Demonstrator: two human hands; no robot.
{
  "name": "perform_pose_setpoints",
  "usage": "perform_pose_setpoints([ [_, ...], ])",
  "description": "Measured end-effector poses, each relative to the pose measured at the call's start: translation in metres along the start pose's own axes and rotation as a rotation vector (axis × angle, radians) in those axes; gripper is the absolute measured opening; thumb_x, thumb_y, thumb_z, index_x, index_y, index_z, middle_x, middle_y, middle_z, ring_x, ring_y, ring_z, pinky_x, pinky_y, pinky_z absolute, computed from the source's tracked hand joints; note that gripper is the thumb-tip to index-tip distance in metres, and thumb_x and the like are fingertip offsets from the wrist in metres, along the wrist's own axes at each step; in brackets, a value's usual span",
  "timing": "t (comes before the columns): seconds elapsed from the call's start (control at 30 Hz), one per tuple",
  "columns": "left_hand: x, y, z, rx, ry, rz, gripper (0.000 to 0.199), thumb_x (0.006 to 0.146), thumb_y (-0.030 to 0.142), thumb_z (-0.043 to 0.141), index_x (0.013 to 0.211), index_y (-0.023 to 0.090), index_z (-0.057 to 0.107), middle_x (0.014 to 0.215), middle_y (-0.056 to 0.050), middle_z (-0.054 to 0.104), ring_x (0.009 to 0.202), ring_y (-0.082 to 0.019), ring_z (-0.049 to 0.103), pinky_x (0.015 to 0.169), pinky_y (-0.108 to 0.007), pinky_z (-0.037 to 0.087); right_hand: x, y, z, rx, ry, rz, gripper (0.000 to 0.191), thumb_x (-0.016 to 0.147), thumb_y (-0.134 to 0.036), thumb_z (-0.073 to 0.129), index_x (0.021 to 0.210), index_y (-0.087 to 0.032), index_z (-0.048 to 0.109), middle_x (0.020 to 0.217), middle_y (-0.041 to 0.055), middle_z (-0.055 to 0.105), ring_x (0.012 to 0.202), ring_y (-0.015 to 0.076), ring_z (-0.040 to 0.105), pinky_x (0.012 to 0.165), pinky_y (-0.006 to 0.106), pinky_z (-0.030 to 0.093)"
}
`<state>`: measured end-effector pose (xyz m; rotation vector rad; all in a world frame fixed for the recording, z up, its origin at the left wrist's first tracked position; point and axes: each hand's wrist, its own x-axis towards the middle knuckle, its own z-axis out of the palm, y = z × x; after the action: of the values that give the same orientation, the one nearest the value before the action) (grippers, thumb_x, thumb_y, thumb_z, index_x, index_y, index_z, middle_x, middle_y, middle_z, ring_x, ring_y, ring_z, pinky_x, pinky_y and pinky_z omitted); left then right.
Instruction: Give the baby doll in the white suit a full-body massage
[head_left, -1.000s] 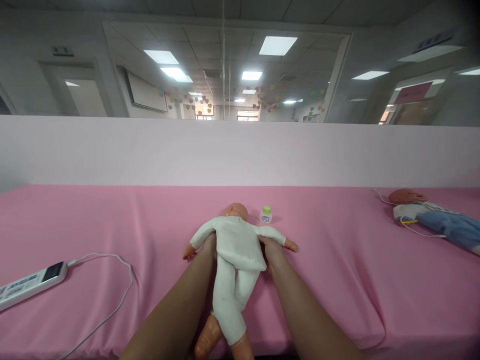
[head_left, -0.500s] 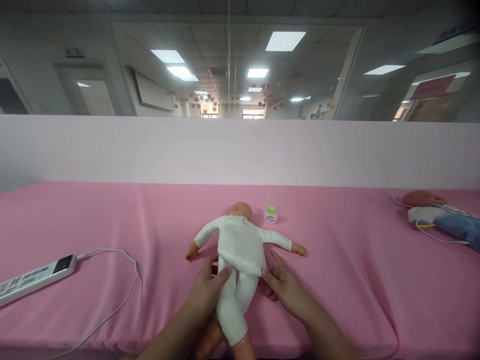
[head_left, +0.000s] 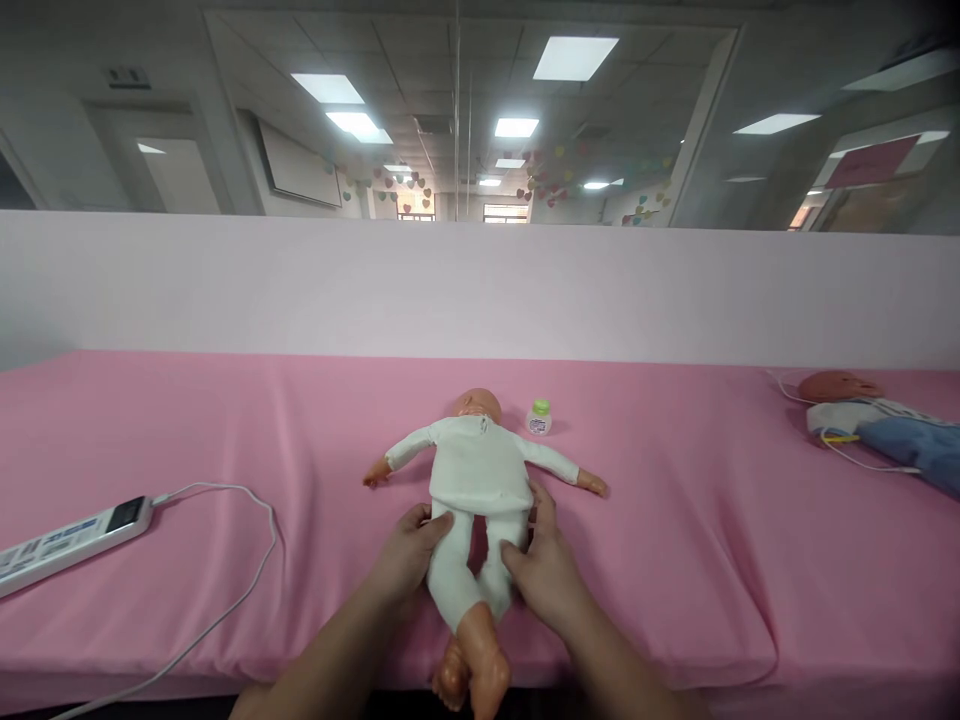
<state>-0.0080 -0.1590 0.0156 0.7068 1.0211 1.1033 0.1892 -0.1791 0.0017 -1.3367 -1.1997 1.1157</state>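
Observation:
A baby doll (head_left: 480, 465) in a white long-sleeved top and white pants (head_left: 454, 575) lies on the pink sheet with its arms spread. My left hand (head_left: 411, 550) grips the pants at the doll's hip and thigh on the left side, thumb on top. On the other side my right hand (head_left: 544, 565) holds the other thigh, its thumb on the pants and fingers along the outer edge. Between the thighs a dark red patch (head_left: 478, 545) shows. The bare feet (head_left: 472, 668) are crossed near the table edge.
A small bottle (head_left: 538, 418) with a green cap stands right of the doll's head. At the left lies a white device (head_left: 75, 540) with a cable (head_left: 262, 570). Another doll (head_left: 885, 425) in blue and white lies far right. Behind runs a white panel (head_left: 480, 290) below glass.
My right hand has moved from the top's hem onto the doll's thigh. The legs have shifted, with the feet crossed and the red patch uncovered. The view has tilted slightly down.

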Motion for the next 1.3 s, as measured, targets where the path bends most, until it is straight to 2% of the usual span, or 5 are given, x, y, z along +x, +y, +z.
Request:
perform_pose_setpoints([
  [0.2,-0.006,0.012,-0.011,0.370,0.047,0.060,0.024,0.081,0.036,0.075,0.087,0.021,0.058,0.079,0.000,0.062,0.063,-0.016,0.056,0.059,-0.028,0.047,0.010,-0.011,-0.030,-0.188,-0.085,0.006,0.075,0.069,-0.016,0.062,0.142,-0.031,0.048,0.117,0.0065,0.072,0.094,0.0295,0.070,0.075,0.040,0.054],
  [0.53,-0.023,0.012,-0.011,1.319,0.212,0.626,0.027,0.093,0.039,0.058,0.113,0.021,0.064,0.121,-0.014,0.069,0.106,-0.035,0.068,0.089,-0.046,0.053,-0.021,-0.009,-0.039,-0.455,-0.032,-0.283,0.069,0.083,-0.033,0.072,0.151,-0.029,0.056,0.159,0.0052,0.048,0.150,0.0353,0.038,0.127,0.053,0.026],
  [0.63,-0.028,0.012,-0.003,1.446,0.009,0.843,0.042,0.095,0.033,0.056,0.135,0.019,0.062,0.143,-0.016,0.062,0.134,-0.036,0.056,0.112,-0.050,0.044,-0.028,-0.016,-0.034,-0.480,-0.190,-0.339,0.070,0.088,-0.040,0.071,0.154,-0.030,0.052,0.163,0.0020,0.043,0.154,0.0349,0.034,0.129,0.053,0.020],
  [0.77,-0.027,0.011,0.004,1.556,-0.305,0.748,0.051,0.098,0.029,0.053,0.146,0.016,0.060,0.155,-0.015,0.054,0.144,-0.035,0.049,0.121,-0.050,0.037,-0.026,-0.018,-0.025,-0.578,-0.277,-0.266,0.071,0.087,-0.042,0.074,0.153,-0.023,0.054,0.162,0.0084,0.043,0.152,0.0374,0.037,0.128,0.054,0.022],
  [1.3,-0.009,0.037,0.018,1.725,-0.321,0.771,0.058,0.091,0.022,0.053,0.148,0.012,0.057,0.153,-0.015,0.055,0.142,-0.032,0.052,0.119,-0.049,0.041,-0.005,-0.044,-0.019,-0.828,-0.338,-0.301,0.093,0.080,-0.050,0.080,0.159,-0.019,0.043,0.165,0.0124,0.039,0.153,0.0336,0.038,0.126,0.048,0.030],
])
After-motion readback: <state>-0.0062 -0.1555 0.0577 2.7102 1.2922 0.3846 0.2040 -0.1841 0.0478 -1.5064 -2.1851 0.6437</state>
